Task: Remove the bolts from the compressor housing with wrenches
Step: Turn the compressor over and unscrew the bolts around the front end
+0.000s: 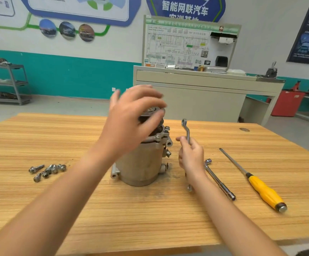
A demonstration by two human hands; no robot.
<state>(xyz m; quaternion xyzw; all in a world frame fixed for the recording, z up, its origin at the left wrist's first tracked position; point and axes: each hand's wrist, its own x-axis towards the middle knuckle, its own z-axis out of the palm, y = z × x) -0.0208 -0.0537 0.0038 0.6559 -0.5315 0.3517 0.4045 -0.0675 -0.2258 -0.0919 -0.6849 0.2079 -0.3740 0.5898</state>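
Note:
A grey metal compressor housing (pixel 140 163) stands upright in the middle of the wooden table (pixel 150 218). My left hand (pixel 131 115) rests on its top pulley, fingers spread, covering most of it. Two bolts (pixel 162 131) stick up from the flange at the upper right of the housing. My right hand (pixel 191 154) is just right of the housing, closed around an offset ring wrench (pixel 186 129) whose upper end points up, apart from the bolts. Several removed bolts (pixel 47 169) lie loose on the table to the left.
A socket wrench (pixel 219 180) lies right of my right hand. A yellow-handled screwdriver (pixel 260 187) lies further right. A beige bench with a wiring board (pixel 205 84) stands behind the table, and a grey shelf (pixel 8 84) is at the far left.

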